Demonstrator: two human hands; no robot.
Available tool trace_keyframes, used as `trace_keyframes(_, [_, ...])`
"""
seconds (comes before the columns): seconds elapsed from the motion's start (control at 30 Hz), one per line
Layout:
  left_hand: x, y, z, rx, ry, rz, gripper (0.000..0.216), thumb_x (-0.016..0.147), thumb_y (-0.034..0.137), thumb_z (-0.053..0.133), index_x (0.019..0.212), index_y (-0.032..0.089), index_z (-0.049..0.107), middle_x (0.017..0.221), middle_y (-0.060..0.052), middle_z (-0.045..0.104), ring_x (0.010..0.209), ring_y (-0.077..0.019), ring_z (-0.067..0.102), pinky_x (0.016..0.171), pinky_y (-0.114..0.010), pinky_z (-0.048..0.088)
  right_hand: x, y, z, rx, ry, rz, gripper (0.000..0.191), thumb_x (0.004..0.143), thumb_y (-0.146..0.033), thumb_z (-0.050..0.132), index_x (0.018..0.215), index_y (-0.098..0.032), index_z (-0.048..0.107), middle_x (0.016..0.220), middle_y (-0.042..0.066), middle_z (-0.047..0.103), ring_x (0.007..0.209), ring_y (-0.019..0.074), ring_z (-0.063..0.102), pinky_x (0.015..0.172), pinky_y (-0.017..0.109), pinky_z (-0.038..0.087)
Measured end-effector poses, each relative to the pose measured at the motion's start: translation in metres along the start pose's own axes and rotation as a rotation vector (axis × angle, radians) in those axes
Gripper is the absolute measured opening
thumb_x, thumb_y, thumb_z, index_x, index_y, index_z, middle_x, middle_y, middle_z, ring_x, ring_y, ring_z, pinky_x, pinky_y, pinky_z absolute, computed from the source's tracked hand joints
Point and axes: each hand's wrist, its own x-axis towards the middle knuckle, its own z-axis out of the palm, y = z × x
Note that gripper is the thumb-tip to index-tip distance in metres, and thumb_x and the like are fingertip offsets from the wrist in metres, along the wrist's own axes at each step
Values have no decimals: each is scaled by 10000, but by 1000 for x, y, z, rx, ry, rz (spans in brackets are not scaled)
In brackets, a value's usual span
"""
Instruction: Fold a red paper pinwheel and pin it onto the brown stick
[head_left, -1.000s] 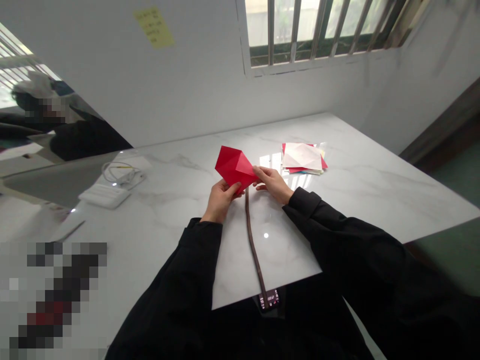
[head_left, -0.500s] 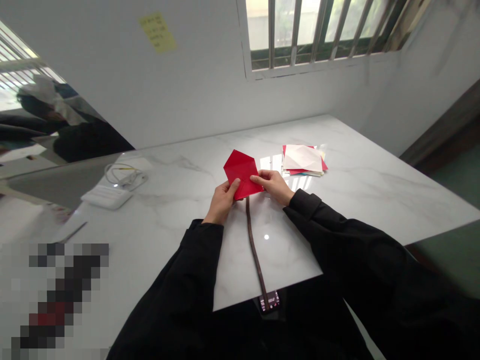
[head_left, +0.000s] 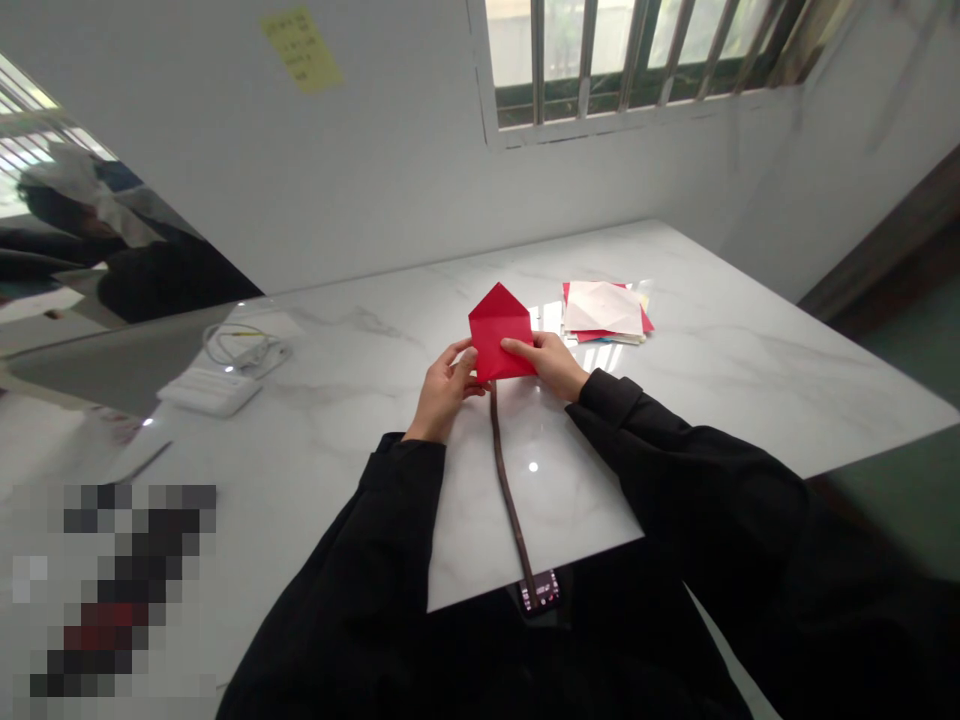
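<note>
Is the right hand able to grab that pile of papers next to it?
Probably yes. The stack of papers lies just beyond the right hand on bare table, nothing between. But that hand and the left hand hold the red paper.

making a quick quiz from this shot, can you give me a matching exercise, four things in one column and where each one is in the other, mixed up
Things:
1. red folded paper
2. paper stack
3. yellow note
4. white cable

Places:
A. stuck on the wall
B. on the table, off to the left
C. held between both hands
D. on the table, just beyond the right hand

Pairs: 1-C, 2-D, 3-A, 4-B
</note>
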Motion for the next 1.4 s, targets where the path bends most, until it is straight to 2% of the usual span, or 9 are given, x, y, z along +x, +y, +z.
trace_keyframes(0.1, [-3,8,-2,-25,-32,57,875,716,581,912,1456,266,567,1031,-71,778,708,-160,729,697,-282,582,3,0,-1,81,61,22,390,776,-443,910,956,-128,767,1006,108,808,884,200,757,830,297,609])
trace_keyframes(0.2, [-5,11,-1,38,-62,123,735,672,476,964,1307,242,676,1149,-93,771,765,-167,736,750,-304,591,4,-1,-1,118,65,52,346,810,-422,886,943,-130,755,1000,108,805,863,188,757,821,287,608])
trace_keyframes(0.33, [-4,5,1,111,-14,182,417,713,446,939,961,168,752,939,-64,761,714,-169,718,716,-307,576,1,-1,0,83,24,39,317,820,-395,877,951,-129,766,992,101,806,858,187,756,825,285,603])
trace_keyframes(0.43, [-3,1,2,103,29,188,373,745,455,911,880,159,728,850,-50,739,653,-157,696,685,-310,574,0,0,0,55,-9,13,322,820,-381,875,989,-123,782,1024,101,812,890,189,757,838,283,603])
trace_keyframes(0.57, [-3,1,3,80,54,157,532,721,420,922,1152,197,702,903,-40,752,662,-163,709,675,-309,585,0,0,1,39,-9,12,322,811,-370,882,1008,-134,787,1045,93,818,920,200,763,870,300,612])
trace_keyframes(0.67, [-2,0,5,36,48,122,839,695,392,938,1433,242,566,951,-46,769,746,-192,739,703,-314,603,-1,0,1,0,-20,8,308,809,-364,885,988,-132,792,1014,92,820,890,199,761,844,302,614])
trace_keyframes(0.77, [-1,-4,6,-33,42,92,1021,675,400,958,1542,235,445,1006,-78,790,856,-232,769,802,-361,625,-3,0,2,-58,-94,8,327,794,-369,894,995,-130,799,999,92,819,856,194,751,800,296,607])
trace_keyframes(1.03, [1,-12,7,-92,76,63,990,668,416,966,1494,207,461,1110,-133,800,943,-271,787,905,-433,628,-6,-1,2,-151,-237,-72,460,811,-549,853,1025,-146,798,980,82,807,835,190,723,778,302,582])
trace_keyframes(1.4, [4,0,-7,-41,76,131,785,665,365,925,1367,288,582,1155,-74,749,921,-221,748,830,-364,621,-4,-3,2,-209,-235,40,287,772,-374,862,890,-121,795,889,80,788,740,162,680,655,254,505])
